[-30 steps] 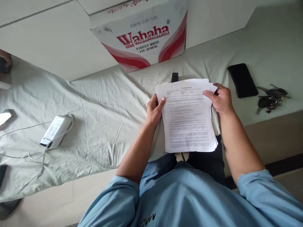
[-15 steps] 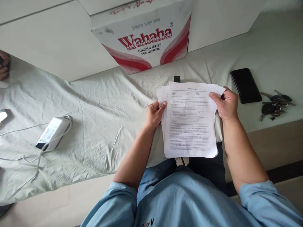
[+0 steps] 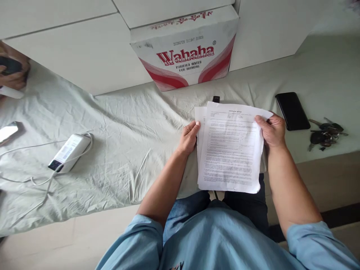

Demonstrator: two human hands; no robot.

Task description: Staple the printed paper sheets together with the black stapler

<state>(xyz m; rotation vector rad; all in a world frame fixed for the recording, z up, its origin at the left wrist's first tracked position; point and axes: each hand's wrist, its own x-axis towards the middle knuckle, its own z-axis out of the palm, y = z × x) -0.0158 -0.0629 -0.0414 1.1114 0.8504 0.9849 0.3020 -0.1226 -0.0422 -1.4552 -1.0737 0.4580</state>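
Since the earlier frame the top sheet (image 3: 232, 150) has slid right off the sheets under it, so a strip of the lower papers (image 3: 200, 123) now shows by my left hand (image 3: 189, 138). I see that hand grasping the stack's left edge, while the right hand (image 3: 272, 130) pinches the top sheet's upper right corner. The papers lie between both hands, long axis pointing away from me; the phone (image 3: 292, 111) is just right of my right hand.

Pale cabinet fronts (image 3: 84, 48) beyond the hands; wrinkled grey-green sheet (image 3: 118, 127) covering the surface beneath; light floor (image 3: 56, 243) nearer.
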